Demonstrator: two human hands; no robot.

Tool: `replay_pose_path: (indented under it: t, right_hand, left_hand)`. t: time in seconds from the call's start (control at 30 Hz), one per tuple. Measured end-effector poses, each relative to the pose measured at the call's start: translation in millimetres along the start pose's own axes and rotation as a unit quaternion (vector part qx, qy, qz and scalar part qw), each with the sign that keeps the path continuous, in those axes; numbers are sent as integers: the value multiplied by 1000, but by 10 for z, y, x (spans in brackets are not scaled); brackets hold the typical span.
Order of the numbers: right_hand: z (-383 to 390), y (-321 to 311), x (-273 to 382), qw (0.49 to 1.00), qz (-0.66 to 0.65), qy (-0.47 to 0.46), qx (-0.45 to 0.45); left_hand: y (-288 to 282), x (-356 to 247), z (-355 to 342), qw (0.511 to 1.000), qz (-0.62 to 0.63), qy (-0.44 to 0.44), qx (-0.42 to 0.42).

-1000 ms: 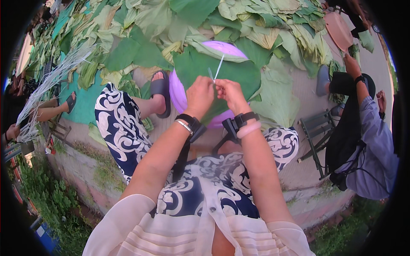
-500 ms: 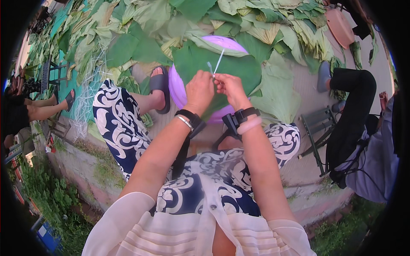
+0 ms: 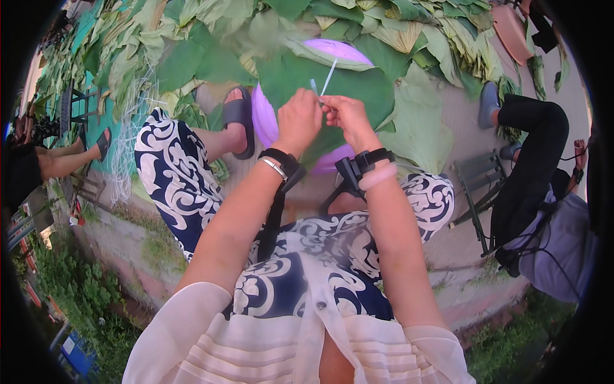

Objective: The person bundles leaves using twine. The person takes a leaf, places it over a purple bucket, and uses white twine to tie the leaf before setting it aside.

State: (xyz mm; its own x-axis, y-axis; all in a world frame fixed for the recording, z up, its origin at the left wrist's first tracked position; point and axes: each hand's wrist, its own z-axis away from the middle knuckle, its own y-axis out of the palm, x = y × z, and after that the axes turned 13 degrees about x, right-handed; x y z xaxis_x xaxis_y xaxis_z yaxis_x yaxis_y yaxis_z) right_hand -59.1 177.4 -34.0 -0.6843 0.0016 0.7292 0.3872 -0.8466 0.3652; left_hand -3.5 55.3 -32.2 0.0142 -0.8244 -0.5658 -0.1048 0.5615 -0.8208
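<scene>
My left hand [image 3: 299, 123] and my right hand [image 3: 348, 118] meet over a large green leaf [image 3: 358, 89]. Fingers and thumbs of both are pinched together on a thin white plastic strip [image 3: 329, 75]. One long end of the strip sticks up from between the hands, and a shorter end rises beside my left fingertips. Most of what lies right at the fingertips is hidden by the fingers. The leaf lies over a round purple basin [image 3: 263, 115], whose rim shows at the left, top and bottom.
Large green leaves [image 3: 198, 64] are heaped across the far side. A tangle of white strips [image 3: 131, 153] lies at the left on green sheeting. To the right stand a folding stool [image 3: 480, 185] and a seated person's dark-trousered leg [image 3: 534, 118]. A pinkish tub [image 3: 511, 35] is at the far right.
The view has shifted slightly. Both hands stay together on the white strip, with only a small change in the fingers.
</scene>
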Motion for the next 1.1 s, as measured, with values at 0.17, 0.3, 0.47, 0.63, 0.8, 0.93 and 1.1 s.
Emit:
replay_pose_path:
  t: [0.17, 0.3, 0.47, 0.63, 0.8, 0.93, 1.1]
  right_hand:
    - [2, 3, 0, 1000, -7, 2, 7]
    - [-35, -23, -32, 999, -36, -10, 3]
    - [-36, -17, -45, 999, -46, 4, -3]
    - [-39, -37, -58, 999, -52, -9, 5]
    - [-31, -27, -46, 998, -58, -8, 4]
    - [-34, -34, -46, 999, -51, -6, 4]
    - [-17, -6, -20, 998, -54, -4, 14]
  left_hand:
    - [40, 53, 12, 999, 31, -17, -5]
    - [49, 64, 29, 998, 60, -22, -2]
    - [50, 62, 29, 998, 53, -22, -6]
    - [41, 54, 30, 999, 49, -19, 4]
    - [26, 39, 18, 999, 45, -18, 6]
    - [34, 51, 0, 1000, 29, -5, 5]
    - [34, 61, -11, 999, 40, -22, 15]
